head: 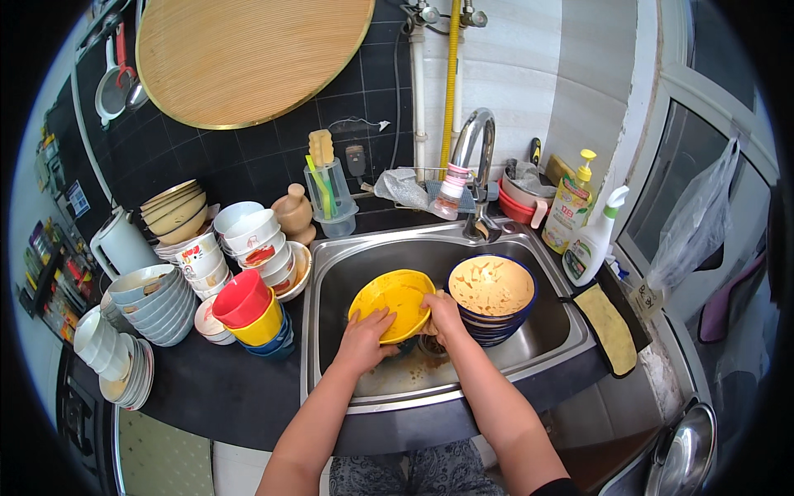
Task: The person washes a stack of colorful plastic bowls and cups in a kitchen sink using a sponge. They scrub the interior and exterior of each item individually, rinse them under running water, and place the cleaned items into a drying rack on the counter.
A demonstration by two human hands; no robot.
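Both my hands hold a yellow bowl tilted over the stainless steel sink. My left hand grips its near left side, fingers laid over the inner face and thumb below. At the right rim, my right hand pinches the edge. Part of a dark object shows under the bowl, too hidden to name. The drain is partly covered by my right hand. Just right of that hand stands a stack of blue-rimmed bowls; the top one has brown smears inside. Brown residue lies on the sink floor.
A chrome faucet with a pink-banded nozzle rises behind the sink. Left on the counter stand red, yellow and blue bowls, white bowls and grey bowls. A pump bottle, spray bottle and yellow cloth sit right.
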